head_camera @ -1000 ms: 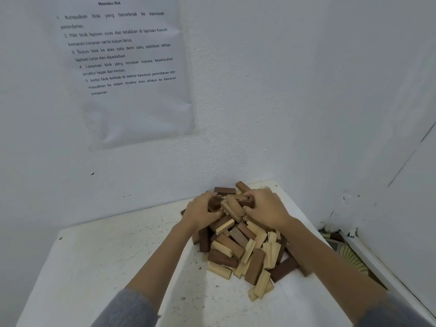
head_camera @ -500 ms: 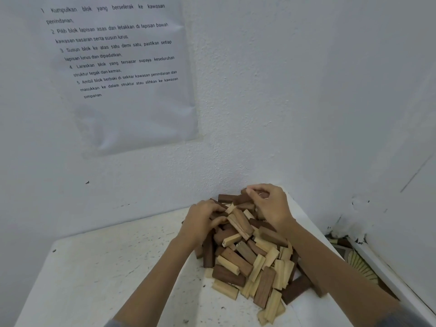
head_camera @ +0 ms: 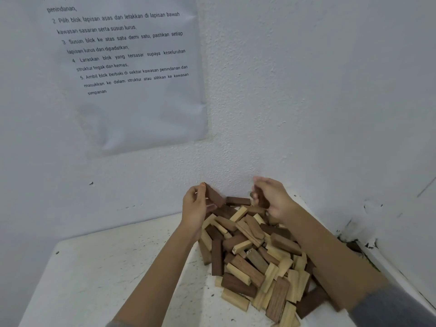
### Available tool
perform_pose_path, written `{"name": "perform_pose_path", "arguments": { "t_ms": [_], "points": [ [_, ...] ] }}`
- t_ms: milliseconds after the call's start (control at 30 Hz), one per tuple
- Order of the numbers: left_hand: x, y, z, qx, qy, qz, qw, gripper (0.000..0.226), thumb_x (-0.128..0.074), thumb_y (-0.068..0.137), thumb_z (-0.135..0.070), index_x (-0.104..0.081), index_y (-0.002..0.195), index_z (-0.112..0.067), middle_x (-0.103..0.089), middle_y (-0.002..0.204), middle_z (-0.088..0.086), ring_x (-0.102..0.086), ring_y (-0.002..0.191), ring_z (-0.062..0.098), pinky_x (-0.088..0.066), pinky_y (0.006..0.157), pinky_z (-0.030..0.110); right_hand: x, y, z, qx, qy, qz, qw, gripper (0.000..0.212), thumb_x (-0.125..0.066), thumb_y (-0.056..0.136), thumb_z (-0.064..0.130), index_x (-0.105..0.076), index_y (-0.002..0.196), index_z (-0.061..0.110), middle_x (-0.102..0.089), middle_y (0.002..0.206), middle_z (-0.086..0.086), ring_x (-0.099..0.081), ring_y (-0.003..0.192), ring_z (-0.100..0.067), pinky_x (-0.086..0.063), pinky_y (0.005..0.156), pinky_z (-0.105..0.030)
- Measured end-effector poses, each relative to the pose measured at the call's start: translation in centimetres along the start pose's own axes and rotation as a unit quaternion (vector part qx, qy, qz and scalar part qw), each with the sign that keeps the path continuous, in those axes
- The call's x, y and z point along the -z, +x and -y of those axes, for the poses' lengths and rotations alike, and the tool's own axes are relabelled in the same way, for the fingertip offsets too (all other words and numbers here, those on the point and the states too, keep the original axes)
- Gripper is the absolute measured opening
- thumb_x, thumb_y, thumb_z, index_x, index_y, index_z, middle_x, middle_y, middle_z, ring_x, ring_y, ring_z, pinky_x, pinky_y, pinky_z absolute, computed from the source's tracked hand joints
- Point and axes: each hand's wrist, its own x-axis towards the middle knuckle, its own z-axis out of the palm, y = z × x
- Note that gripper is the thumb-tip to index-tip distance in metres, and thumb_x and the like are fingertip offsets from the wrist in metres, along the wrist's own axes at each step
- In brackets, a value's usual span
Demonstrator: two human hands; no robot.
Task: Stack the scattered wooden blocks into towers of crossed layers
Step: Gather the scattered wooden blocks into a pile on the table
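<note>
1. Left hand [head_camera: 195,208] pinches a dark block [head_camera: 214,197], whose long axis slants down and away from the fingertips.
2. Right hand [head_camera: 276,200] is curled round a second dark block [head_camera: 261,197], near upright.
3. Block pile [head_camera: 254,256] lies below and between both hands.
4. Bare tabletop [head_camera: 94,279] lies outboard of the left hand, which is probably nearer for starting a tower.

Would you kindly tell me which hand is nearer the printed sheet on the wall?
Left. The left hand sits below the sheet, near its lower right corner; the right hand is farther right.
</note>
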Motion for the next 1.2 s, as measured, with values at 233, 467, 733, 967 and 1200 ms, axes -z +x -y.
{"name": "perform_pose_path", "arguments": {
  "t_ms": [233,467,733,967,1200],
  "points": [
    [0.3,0.4,0.4,0.028,-0.004,0.017,0.999,0.023,-0.055,0.098,-0.015,-0.055,0.120,-0.008,-0.060,0.078,0.005,-0.058,0.069,0.014,-0.056,0.060,0.023,-1.7,1.5,-0.6,0.126,-0.704,0.014,0.699,0.042,-0.068,0.083,0.050,-0.063,0.104,0.014,-0.065,0.106,-0.003,-0.061,0.100,-0.023,-0.044,0.075,-0.029],
    [1.4,0.0,0.5,0.060,0.027,0.066,0.996,0.036,-0.061,0.094,-0.010,-0.049,0.127,-0.015,-0.060,0.098,0.009,-0.062,0.075,0.016,-0.058,0.068,0.025,-2.9,1.9,-0.5,0.175,-0.756,0.026,0.630,0.043,-0.070,0.083,0.046,-0.060,0.110,0.013,-0.062,0.114,-0.006,-0.060,0.104,-0.023,-0.042,0.076,-0.029],
    [2.6,-1.6,0.3,0.034,0.023,0.017,0.999,0.032,-0.064,0.092,-0.015,-0.056,0.124,-0.015,-0.060,0.088,0.008,-0.061,0.073,0.016,-0.055,0.087,0.042,-2.1,-1.4,-0.1,0.322,-0.680,0.026,0.658,0.033,-0.066,0.087,0.046,-0.055,0.103,0.019,-0.066,0.094,0.002,-0.060,0.086,-0.016,-0.032,0.062,-0.028],
    [4.0,-5.9,-0.5,0.044,0.005,0.000,0.999,0.029,-0.056,0.097,-0.012,-0.056,0.126,-0.013,-0.057,0.088,0.005,-0.059,0.073,0.012,-0.054,0.067,0.024,-1.5,-7.2,-1.2,0.269,-0.382,0.039,0.883,0.029,-0.085,0.071,0.031,-0.066,0.093,0.032,-0.064,0.084,0.007,-0.058,0.075,-0.004,-0.046,0.067,-0.026],
    [5.7,-12.0,-0.2,0.042,-0.011,0.002,0.999,0.029,-0.060,0.095,-0.012,-0.059,0.124,-0.010,-0.067,0.096,0.009,-0.066,0.084,0.015,-0.056,0.072,0.026,-0.5,-15.3,-3.1,0.136,-0.131,0.108,0.976,0.023,-0.071,0.087,0.016,-0.067,0.109,0.009,-0.063,0.074,0.006,-0.041,0.038,-0.004,-0.034,0.038,-0.013]
  ]
}}
